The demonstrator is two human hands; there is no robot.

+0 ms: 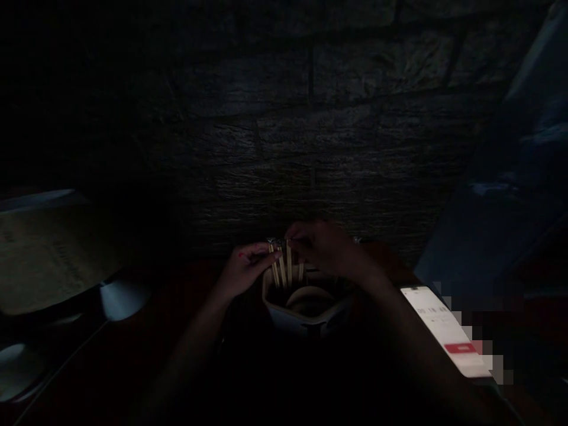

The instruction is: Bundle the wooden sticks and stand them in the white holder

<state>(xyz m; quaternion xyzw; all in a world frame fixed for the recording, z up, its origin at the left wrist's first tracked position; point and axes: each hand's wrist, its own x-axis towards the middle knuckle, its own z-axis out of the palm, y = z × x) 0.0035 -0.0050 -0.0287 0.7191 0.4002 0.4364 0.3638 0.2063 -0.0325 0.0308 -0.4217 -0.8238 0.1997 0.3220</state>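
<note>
In dim light, several thin pale wooden sticks (283,267) stand nearly upright at the back of a light-coloured, angular open box (284,315). Dark, shiny bits show at their top ends. My left hand (244,269) is closed at the left sticks, thumb and fingers pinching near their tops. From the other side, my right hand (322,245) has its fingers bent together at the top of the sticks on the right; its grip is partly in shadow. A rounded, pale brown object (310,296) lies inside the box, its kind unclear.
A lit phone (446,331) lies at the right by my forearm. Behind the box rises a dark brick-patterned wall (288,130). At the left are a brown package (53,254) and a whitish object (124,299); a bluish panel (497,177) leans at the right.
</note>
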